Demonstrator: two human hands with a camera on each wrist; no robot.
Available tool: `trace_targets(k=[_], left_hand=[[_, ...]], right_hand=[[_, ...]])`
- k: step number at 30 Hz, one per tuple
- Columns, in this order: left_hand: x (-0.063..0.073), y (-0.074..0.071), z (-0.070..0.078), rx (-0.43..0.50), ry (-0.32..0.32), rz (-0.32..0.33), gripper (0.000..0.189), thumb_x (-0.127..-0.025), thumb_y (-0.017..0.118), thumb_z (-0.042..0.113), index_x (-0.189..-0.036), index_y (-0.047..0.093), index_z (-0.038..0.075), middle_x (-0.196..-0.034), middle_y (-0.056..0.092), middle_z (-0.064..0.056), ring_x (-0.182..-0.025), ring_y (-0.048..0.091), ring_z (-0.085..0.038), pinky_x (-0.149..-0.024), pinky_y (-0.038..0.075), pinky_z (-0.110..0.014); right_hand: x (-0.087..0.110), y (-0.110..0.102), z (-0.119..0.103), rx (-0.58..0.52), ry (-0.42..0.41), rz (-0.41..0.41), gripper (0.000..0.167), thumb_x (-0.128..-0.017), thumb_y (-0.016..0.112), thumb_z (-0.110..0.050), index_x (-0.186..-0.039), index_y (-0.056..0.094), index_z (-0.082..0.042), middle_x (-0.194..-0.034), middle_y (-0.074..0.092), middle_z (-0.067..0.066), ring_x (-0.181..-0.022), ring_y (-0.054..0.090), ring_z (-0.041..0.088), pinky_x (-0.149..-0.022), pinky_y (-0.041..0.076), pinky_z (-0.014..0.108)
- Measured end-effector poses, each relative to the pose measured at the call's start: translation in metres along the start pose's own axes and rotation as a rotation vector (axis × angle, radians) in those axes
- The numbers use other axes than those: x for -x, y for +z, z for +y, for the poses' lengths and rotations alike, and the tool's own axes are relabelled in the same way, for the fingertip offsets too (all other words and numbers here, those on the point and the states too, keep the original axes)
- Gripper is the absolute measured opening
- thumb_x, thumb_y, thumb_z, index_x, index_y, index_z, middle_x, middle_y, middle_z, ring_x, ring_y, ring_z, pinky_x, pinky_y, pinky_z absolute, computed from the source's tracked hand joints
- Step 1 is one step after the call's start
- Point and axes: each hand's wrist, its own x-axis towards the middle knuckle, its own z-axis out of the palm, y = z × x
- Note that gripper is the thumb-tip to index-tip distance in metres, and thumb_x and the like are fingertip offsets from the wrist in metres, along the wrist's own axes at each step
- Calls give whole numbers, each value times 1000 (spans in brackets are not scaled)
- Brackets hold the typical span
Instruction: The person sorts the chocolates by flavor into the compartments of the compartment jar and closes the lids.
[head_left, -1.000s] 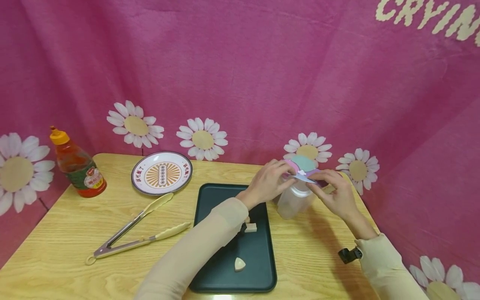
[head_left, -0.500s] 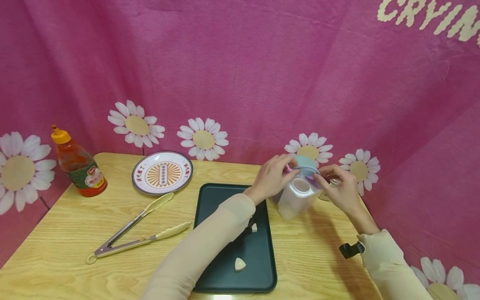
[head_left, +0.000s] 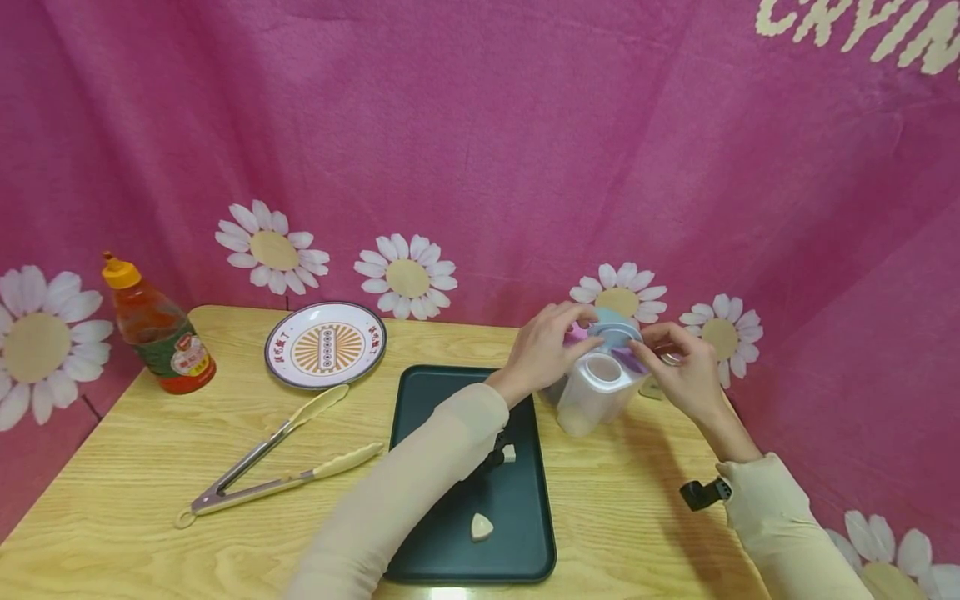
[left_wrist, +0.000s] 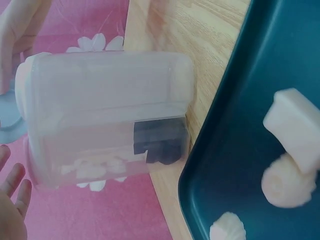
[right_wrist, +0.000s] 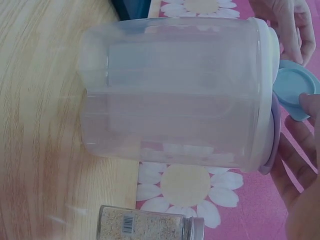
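Note:
A translucent plastic storage container (head_left: 592, 408) with coloured flip lids stands to the right of the tray. Its light blue lid (head_left: 617, 335) is tilted up, and a round opening shows in front of it. At the lid's left edge, my left hand (head_left: 546, 346) pinches with thumb and fingers. My right hand (head_left: 686, 375) grips the opposite edge; in the right wrist view its thumb lies on the blue lid (right_wrist: 295, 86). Something dark shows through the lower part of the container (left_wrist: 100, 85) in the left wrist view. A purple lid (right_wrist: 274, 135) sits beside the blue one.
The dark tray (head_left: 517, 550) holds several pale pieces, one a small triangular piece (head_left: 481, 527). Tongs (head_left: 247, 458), a round plate (head_left: 326, 346) and a red sauce bottle (head_left: 165, 333) are to the left. A glass jar of grains (right_wrist: 145, 225) stands beyond the container.
The light blue lid has swung up and back between both hands, exposing the round opening. The left hand has shifted slightly right, while the container has stayed in place.

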Motion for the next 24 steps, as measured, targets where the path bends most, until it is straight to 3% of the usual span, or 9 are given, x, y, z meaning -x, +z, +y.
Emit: trace_targets(k=[5, 10, 16, 24], left_hand=[[15, -18, -7, 37, -9, -4, 37, -96, 79, 31, -127, 68, 14, -120, 73, -3, -109, 68, -17, -91, 57, -27], [45, -48, -22, 26, -51, -31, 37, -96, 78, 30, -127, 68, 12, -121, 72, -5, -112, 67, -23, -92, 58, -37], [96, -88, -45, -100, -87, -53, 42, -95, 79, 34, -128, 68, 12, -120, 73, -6, -113, 69, -26, -92, 59, -44], [174, -141, -74, -290, -207, -57, 48, -91, 82, 41, -128, 69, 12, -117, 72, -4, -111, 66, -23, -96, 56, -47]], right_hand=[[1, 0, 0, 8, 17, 7, 18, -83, 82, 10, -98, 75, 3, -88, 76, 20, -79, 63, -13, -74, 52, 6], [1, 0, 1, 18, 15, 8, 20, -82, 82, 10, -98, 75, 2, -88, 75, 21, -80, 62, -13, -73, 51, 5], [1, 1, 1, 13, 9, 9, 18, -83, 82, 9, -98, 75, 2, -87, 76, 20, -79, 63, -14, -73, 52, 6], [1, 1, 2, 18, 10, 4, 21, -82, 82, 11, -99, 76, 2, -88, 76, 22, -79, 62, -13, -73, 51, 5]])
